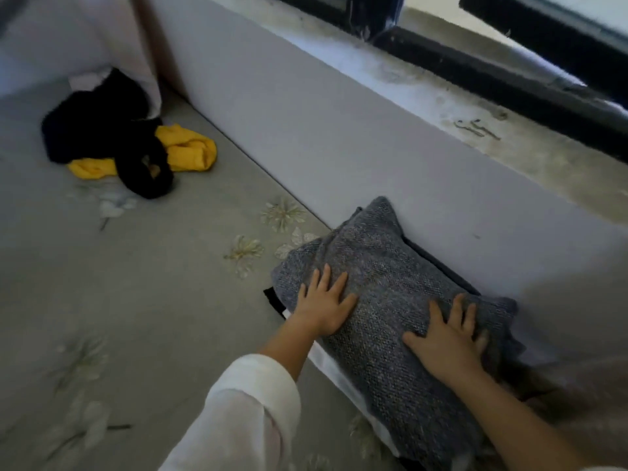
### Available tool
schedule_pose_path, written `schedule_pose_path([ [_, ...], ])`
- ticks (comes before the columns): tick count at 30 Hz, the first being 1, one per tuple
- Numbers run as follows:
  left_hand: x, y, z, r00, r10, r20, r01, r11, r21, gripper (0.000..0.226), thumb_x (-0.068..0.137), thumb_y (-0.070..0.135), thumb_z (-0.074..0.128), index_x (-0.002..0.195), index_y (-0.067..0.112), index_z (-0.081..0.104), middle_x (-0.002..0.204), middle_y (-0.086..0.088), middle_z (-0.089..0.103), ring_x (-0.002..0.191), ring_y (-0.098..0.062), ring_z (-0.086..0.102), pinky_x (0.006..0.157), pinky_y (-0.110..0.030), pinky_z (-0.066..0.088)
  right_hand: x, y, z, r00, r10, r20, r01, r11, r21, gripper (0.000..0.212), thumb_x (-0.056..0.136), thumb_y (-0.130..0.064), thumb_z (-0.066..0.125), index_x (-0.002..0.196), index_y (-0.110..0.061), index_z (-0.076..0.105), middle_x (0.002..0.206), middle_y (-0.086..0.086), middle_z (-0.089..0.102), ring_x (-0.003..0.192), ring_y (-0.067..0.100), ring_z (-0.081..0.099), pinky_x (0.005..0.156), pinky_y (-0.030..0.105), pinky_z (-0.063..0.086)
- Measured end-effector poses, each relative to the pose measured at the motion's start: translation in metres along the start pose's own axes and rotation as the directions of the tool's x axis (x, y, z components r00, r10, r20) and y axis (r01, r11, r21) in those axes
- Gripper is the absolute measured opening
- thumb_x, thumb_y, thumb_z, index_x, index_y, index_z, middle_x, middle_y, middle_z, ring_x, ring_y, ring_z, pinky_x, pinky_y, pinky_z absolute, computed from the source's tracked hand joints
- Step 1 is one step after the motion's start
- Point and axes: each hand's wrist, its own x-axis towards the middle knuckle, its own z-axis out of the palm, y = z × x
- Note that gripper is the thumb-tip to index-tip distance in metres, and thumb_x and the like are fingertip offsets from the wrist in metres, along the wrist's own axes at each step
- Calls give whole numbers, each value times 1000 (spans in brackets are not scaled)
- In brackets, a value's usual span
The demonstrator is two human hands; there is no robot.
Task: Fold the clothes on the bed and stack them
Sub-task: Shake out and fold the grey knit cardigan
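Lower right of the frame: the left hand and right hand press flat, fingers spread, on a folded grey knit. Upper left lie black clothes over a yellow garment.

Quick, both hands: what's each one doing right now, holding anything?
Left hand: open, fingers spread, pressing flat on the folded grey knit garment.
Right hand: open, pressing flat on the same garment, holding nothing.

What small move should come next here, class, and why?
Probably lift both hands away and reach for the black garment. The left hand and right hand lie flat on the grey knit, already folded atop the stack, while the black one and a yellow garment lie crumpled.
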Motion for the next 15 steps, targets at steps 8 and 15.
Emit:
schedule_pose_path([
  [8, -112, -60, -29, 948, -213, -235, 167, 965, -201, 60, 101, 47, 28, 152, 26, 7, 161, -6, -2, 147, -27, -2, 118, -46, 6, -35, -106, -13, 942, -324, -85, 322, 946, -43, 58, 94, -39, 47, 142, -15, 27, 159, 4, 10, 146, 24, 4, 116, 53, 10],
  [15, -166, -120, -57, 790, -474, -388, 347, 869, -353, 56, 102, 38, 32, 151, 17, 18, 160, -9, 9, 147, -25, 9, 118, -37, 13, -43, -215, -7, 804, -594, 22, 594, 804, -32, 51, 93, -35, 47, 138, -16, 33, 150, 3, 28, 141, 22, 16, 113, 48, 17],
])
